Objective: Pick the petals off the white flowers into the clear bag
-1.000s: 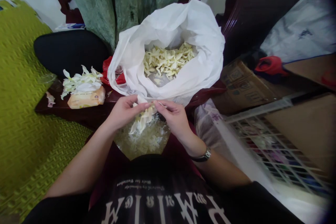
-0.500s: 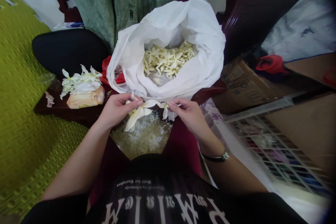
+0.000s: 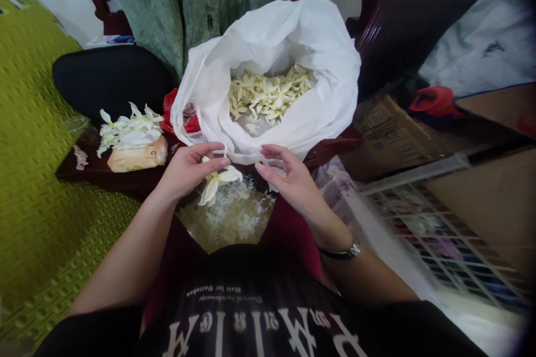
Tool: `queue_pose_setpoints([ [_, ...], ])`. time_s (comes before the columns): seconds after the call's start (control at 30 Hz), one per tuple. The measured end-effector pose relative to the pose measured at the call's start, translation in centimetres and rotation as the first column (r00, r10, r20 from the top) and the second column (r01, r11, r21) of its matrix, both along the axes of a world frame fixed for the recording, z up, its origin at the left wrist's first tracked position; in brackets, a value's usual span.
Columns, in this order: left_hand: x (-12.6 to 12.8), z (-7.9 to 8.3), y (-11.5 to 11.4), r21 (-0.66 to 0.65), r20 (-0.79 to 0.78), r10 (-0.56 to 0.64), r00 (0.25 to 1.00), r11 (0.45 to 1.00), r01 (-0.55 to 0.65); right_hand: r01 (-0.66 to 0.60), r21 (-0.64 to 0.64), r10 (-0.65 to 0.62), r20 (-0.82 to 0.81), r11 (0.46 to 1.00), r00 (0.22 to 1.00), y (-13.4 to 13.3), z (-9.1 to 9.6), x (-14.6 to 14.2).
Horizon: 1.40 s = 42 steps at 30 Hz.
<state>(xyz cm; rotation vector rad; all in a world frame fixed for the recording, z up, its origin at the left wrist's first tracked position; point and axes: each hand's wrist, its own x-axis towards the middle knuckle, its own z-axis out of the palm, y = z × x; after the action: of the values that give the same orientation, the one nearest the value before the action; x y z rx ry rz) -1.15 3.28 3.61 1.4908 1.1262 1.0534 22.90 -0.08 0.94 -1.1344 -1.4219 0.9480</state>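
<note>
My left hand [image 3: 190, 167] pinches a pale cream flower [image 3: 216, 181] whose petals hang down over a heap of torn petal bits [image 3: 228, 217] in my lap. My right hand [image 3: 288, 178] hovers just right of the flower with its fingers spread and nothing in them. Straight ahead stands a big white plastic bag [image 3: 310, 67], open at the top and holding many yellowish flowers [image 3: 268, 95].
A pile of white flowers [image 3: 128, 129] lies on a wrapped packet [image 3: 138, 157] on the dark wooden table [image 3: 90, 170] at left. A green mat [image 3: 37, 178] covers the floor. A cardboard box [image 3: 387, 134] and a wire rack [image 3: 439, 228] sit to the right.
Both hands pulled the flower apart, then my right hand let go and opened. The flower stays in my left hand; my right hand drew back toward the middle.
</note>
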Motion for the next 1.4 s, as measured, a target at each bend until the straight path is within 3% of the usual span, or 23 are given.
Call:
queue_pose_setpoints([
  [0.1, 0.5, 0.2, -0.1, -0.020, 0.008, -0.062, 0.998, 0.998, 0.062, -0.142, 0.034, 0.143, -0.032, 0.989, 0.989, -0.4, 0.9, -1.3],
  [0.23, 1.3, 0.5, -0.3, 0.024, 0.019, -0.118, 0.993, 0.993, 0.117, -0.273, -0.071, 0.261, -0.142, 0.960, 0.955, 0.0, 0.8, -2.9],
  [0.37, 1.6, 0.6, -0.4, 0.059, 0.027, -0.084, 0.996, 0.995, 0.082, -0.243, -0.113, 0.207, -0.261, 0.963, 0.943, 0.8, -0.3, -3.2],
  [0.47, 1.4, 0.6, -0.3, 0.062, 0.046, -0.074, 0.996, 0.996, 0.071, -0.216, -0.097, 0.184, -0.259, 0.972, 0.948, 1.3, -1.2, -2.5],
  [0.63, 0.6, 0.6, -0.3, 0.075, 0.024, -0.070, 0.997, 0.995, 0.068, -0.076, -0.101, 0.059, -0.165, 0.992, 0.985, 1.7, -2.2, -0.2],
  [0.77, 0.3, 1.1, -0.3, 0.048, -0.001, -0.122, 0.993, 0.991, 0.122, 0.018, 0.016, -0.018, -0.020, 1.000, 1.000, 0.5, -1.0, 0.7],
  [0.83, 0.5, 1.4, -0.2, 0.030, -0.010, -0.166, 0.986, 0.986, 0.167, -0.032, 0.066, 0.032, -0.002, 0.997, 0.999, -0.4, 0.1, 0.2],
  [0.9, 1.1, 1.7, -0.2, 0.024, -0.001, -0.210, 0.978, 0.977, 0.210, -0.166, 0.046, 0.165, 0.023, 0.985, 0.986, -1.0, 0.9, -0.8],
  [1.0, 2.0, 1.7, -0.1, 0.015, 0.049, -0.243, 0.969, 0.970, 0.243, -0.267, 0.016, 0.266, 0.038, 0.964, 0.963, -0.8, 1.0, -2.5],
  [1.17, 2.0, 1.4, -0.3, -0.065, 0.124, -0.131, 0.984, 0.988, 0.140, -0.161, 0.017, 0.162, -0.069, 0.987, 0.984, 0.2, 0.0, -3.4],
  [1.3, 1.8, 0.7, -0.8, -0.164, 0.174, -0.171, 0.970, 0.966, 0.199, -0.141, 0.070, 0.149, -0.123, 0.988, 0.981, 0.1, 0.0, -3.4],
  [1.4, 2.3, 0.0, -1.0, -0.128, 0.213, -0.128, 0.969, 0.979, 0.157, -0.125, 0.084, 0.136, -0.139, 0.989, 0.981, -0.1, 0.1, -3.7],
])
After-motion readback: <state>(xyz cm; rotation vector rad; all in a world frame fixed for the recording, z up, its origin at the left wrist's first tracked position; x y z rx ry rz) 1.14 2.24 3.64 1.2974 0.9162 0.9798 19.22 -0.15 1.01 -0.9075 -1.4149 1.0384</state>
